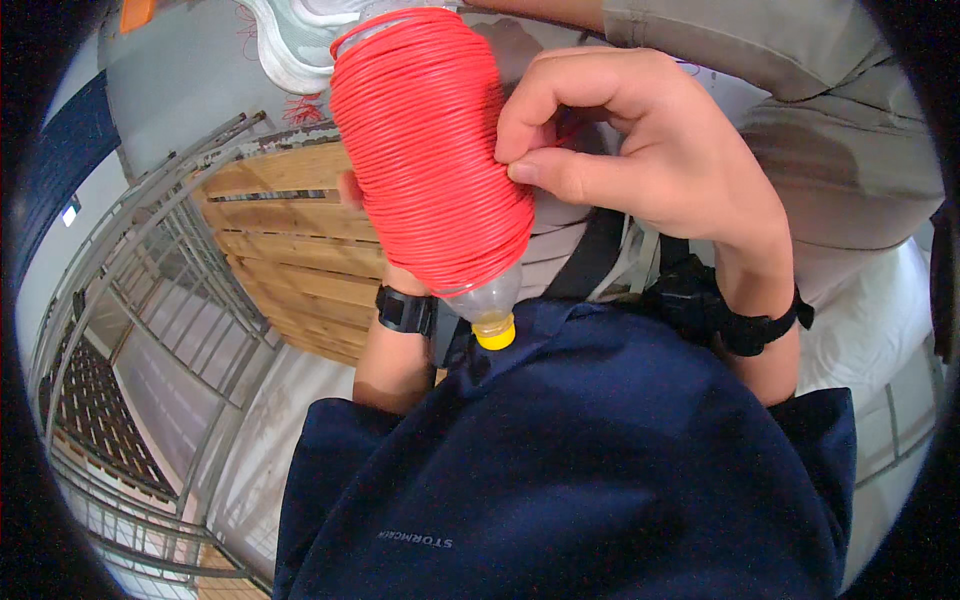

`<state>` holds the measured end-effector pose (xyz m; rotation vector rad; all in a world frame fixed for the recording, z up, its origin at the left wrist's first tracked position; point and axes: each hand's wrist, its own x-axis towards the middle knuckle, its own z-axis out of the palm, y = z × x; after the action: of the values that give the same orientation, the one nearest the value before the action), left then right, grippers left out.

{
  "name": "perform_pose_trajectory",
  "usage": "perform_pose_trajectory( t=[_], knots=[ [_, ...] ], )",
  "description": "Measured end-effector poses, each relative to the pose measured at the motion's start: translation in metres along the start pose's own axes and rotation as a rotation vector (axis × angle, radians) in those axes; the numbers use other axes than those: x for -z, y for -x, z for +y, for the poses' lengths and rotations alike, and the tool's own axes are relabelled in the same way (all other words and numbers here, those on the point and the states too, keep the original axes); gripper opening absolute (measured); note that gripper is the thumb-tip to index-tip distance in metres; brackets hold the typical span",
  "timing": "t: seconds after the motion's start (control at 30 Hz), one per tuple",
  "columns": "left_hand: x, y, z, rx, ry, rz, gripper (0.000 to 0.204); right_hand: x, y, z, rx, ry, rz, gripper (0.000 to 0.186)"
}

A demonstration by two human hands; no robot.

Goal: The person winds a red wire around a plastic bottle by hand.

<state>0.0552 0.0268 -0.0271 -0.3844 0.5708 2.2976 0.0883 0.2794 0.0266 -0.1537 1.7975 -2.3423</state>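
A clear plastic bottle point(487, 300) with a yellow cap point(494, 332) is tilted, its cap end toward me. Red cord point(425, 140), smooth like insulated wire, is wound around most of its body in tight side-by-side turns. My left hand point(351, 190) supports the bottle from behind and the left; only a fingertip shows past the edge, and the rest is hidden. At the bottle's right side, my right hand point(650, 140) is closed in a pinch against the turns. A bit of red strand shows inside its curled fingers.
Wooden slats point(290, 240) lie left of the bottle, beside a metal wire cage cart point(150, 270). A white-soled shoe point(285, 60) and red thread scraps point(303, 108) are at the top. White sacking point(870, 320) is at right.
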Motion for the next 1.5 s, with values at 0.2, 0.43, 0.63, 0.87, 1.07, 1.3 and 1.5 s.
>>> perform_pose_trajectory(
  t=[0.2,0.43,0.63,0.87,1.07,1.3,1.5],
  knots=[
    [-0.003,0.000,0.002,-0.003,-0.012,-0.008,0.100,-0.003,-0.001,0.002,-0.030,0.061,0.100,0.014],
    [-0.005,-0.009,-0.002,0.016,-0.026,-0.034,0.100,-0.001,-0.002,0.000,-0.146,0.170,0.140,0.020],
    [-0.011,-0.010,-0.001,0.005,-0.046,-0.038,0.100,-0.002,-0.003,-0.001,-0.113,0.049,0.066,0.016],
    [-0.012,-0.011,-0.003,-0.015,-0.066,-0.034,0.099,0.005,0.000,-0.002,-0.059,0.024,-0.062,0.012],
    [-0.018,-0.012,-0.003,-0.058,-0.182,0.039,0.099,0.002,0.000,-0.002,-0.070,0.075,-0.011,0.018],
    [-0.023,-0.024,-0.013,-0.093,0.084,-0.320,0.108,0.003,0.003,-0.002,-0.115,0.195,0.073,0.027],
    [-0.016,-0.016,-0.008,-0.013,0.073,-0.207,0.113,0.002,0.006,-0.004,-0.111,0.067,0.012,0.022]
  ],
)
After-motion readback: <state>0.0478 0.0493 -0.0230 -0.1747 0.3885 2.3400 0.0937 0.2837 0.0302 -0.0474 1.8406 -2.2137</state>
